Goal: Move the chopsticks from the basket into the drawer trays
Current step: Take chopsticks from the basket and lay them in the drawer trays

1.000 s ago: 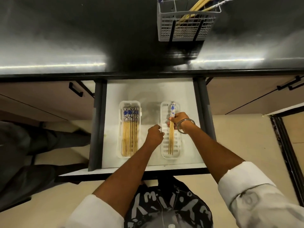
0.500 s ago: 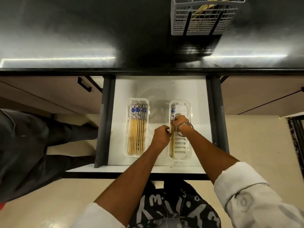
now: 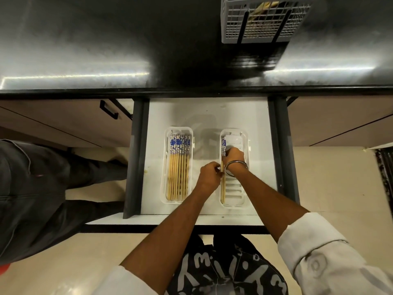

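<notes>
An open white drawer (image 3: 210, 116) holds two clear plastic trays. The left tray (image 3: 179, 132) is filled with several wooden chopsticks with blue-and-white tops (image 3: 178, 167). In the right tray (image 3: 244, 135) a few chopsticks (image 3: 222, 190) lie along its left wall. My right hand (image 3: 234, 156), a metal bangle on its wrist, rests on them near their patterned tops with fingers curled over them. My left hand (image 3: 209, 175) pinches the same chopsticks at their middle, at the tray's left rim. A white wire basket (image 3: 234, 28) with more chopsticks stands on the dark counter at the top right.
The glossy black countertop (image 3: 106, 50) runs across the top, its edge overhanging the drawer's back. Dark drawer rails (image 3: 136, 156) flank the drawer. Another person's dark-trousered legs (image 3: 42, 188) stand at the left. Closed cabinet fronts with black handles (image 3: 109, 109) sit on both sides.
The chopsticks in the right tray have shifted from its middle to its left wall. My left hand has moved right and taken hold of them. The camera view has shifted, the basket now sits further right.
</notes>
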